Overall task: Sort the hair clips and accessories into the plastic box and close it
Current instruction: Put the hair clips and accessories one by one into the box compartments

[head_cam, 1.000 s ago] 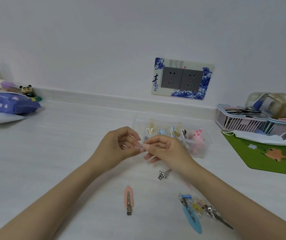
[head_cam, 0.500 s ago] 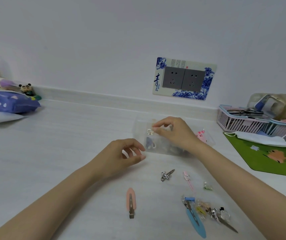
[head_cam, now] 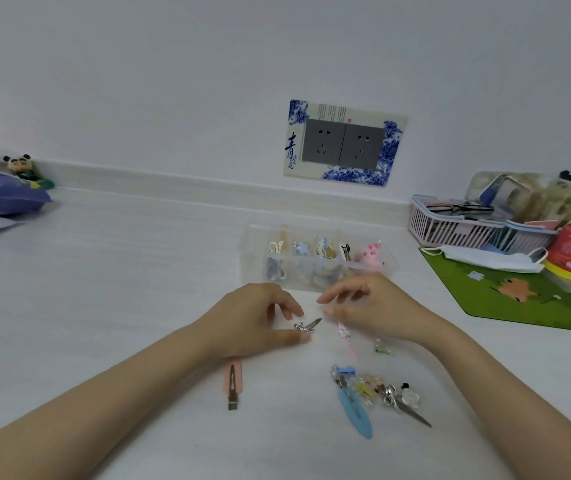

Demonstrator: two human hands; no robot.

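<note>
Left hand [head_cam: 260, 320] low on the white tabletop [head_cam: 104, 289], thumb and forefinger curled around the small silver metal hair clip [head_cam: 306, 326], though whether they actually pinch it I cannot tell. Right hand [head_cam: 377, 306] hovers just beside it with fingers loose and nothing in them. The clear plastic compartment box [head_cam: 315, 261] sits lidless right behind both hands, trinkets inside, while a pink flat clip [head_cam: 233, 382], a long blue clip [head_cam: 355, 407] and a pink bunny clip [head_cam: 344, 336] lie nearer the camera.
</note>
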